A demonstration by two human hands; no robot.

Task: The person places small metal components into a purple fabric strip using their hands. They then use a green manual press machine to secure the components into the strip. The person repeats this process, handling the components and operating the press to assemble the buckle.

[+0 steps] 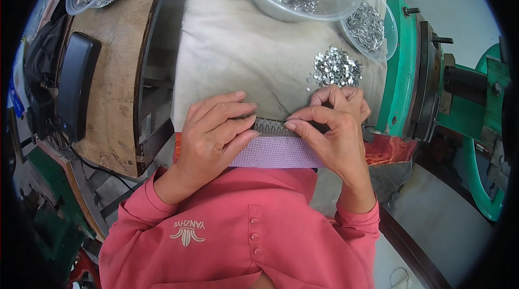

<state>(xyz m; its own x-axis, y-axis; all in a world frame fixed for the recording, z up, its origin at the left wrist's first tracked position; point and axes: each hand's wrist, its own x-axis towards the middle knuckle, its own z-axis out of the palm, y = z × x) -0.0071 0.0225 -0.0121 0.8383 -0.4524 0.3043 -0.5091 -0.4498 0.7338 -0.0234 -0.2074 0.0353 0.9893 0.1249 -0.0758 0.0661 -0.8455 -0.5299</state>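
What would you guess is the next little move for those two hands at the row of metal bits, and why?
Probably the right hand reaches to the loose pile of metal pieces for another one. The row of metal pieces sits at the edge of the lilac strip, steadied by the left hand, and that pile lies just beyond the right fingertips.

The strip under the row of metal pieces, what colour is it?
Light purple strip, seen best in the head view.
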